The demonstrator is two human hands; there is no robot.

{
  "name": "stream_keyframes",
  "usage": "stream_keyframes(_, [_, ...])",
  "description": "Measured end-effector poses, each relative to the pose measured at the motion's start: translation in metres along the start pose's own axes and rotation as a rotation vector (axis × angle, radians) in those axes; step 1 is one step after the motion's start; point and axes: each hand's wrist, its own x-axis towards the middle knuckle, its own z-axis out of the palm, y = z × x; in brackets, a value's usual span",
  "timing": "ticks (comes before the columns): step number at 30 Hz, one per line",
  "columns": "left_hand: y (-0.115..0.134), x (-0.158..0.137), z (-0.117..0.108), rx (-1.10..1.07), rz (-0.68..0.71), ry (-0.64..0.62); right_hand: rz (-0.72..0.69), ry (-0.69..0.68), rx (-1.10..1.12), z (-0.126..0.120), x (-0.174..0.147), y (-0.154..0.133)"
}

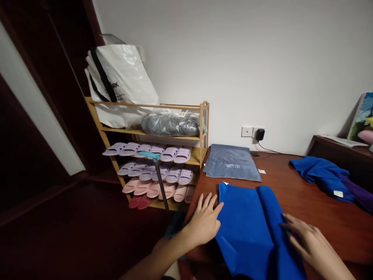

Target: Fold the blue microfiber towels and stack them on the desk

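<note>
A bright blue cloth (pixel 244 217) lies on the wooden table, its near end hanging over the front edge. Its right side is folded over into a raised strip. My left hand (pixel 204 218) rests at the cloth's left edge with the fingers spread. On the other side, my right hand (pixel 305 235) touches the folded strip, fingers extended and slightly blurred. Just beyond the blue cloth lies a flat grey-blue folded cloth (pixel 231 161) with white lettering.
Crumpled blue fabric (pixel 323 175) and purple fabric (pixel 357 192) lie at the table's right. A shoe rack (pixel 204 132) with several slippers (pixel 169 152) stands left, a white bag (pixel 125 74) on top. A blue-topped pole (pixel 160 181) leans there. A black plug (pixel 260 134) is in the wall.
</note>
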Motion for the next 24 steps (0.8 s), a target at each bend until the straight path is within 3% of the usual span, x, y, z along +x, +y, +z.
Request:
stream_keyframes(2, [0.018, 0.007, 0.001, 0.025, 0.006, 0.065, -0.003, 0.081, -0.064, 0.005, 0.017, -0.03])
stream_keyframes(4, [0.035, 0.018, 0.007, -0.017, 0.147, 0.075, -0.066, 0.088, -0.04, 0.015, 0.031, -0.063])
stream_keyframes(6, [0.041, 0.027, 0.016, -0.09, 0.23, -0.003, -0.139, 0.021, 0.013, 0.028, 0.039, -0.081])
stream_keyframes(8, [0.036, 0.031, 0.024, -0.131, 0.199, -0.081, -0.141, -0.02, 0.014, 0.037, 0.038, -0.077])
stream_keyframes(13, [0.011, 0.027, 0.025, -0.136, 0.155, -0.116, -0.03, -0.03, -0.119, 0.032, 0.016, 0.0])
stream_keyframes(18, [0.012, 0.024, 0.016, -0.13, 0.112, -0.165, 0.049, -0.255, -0.094, 0.007, -0.002, 0.085])
stream_keyframes(24, [0.012, 0.02, 0.009, -0.129, 0.088, -0.166, 0.201, -0.253, -0.081, -0.016, -0.029, 0.163])
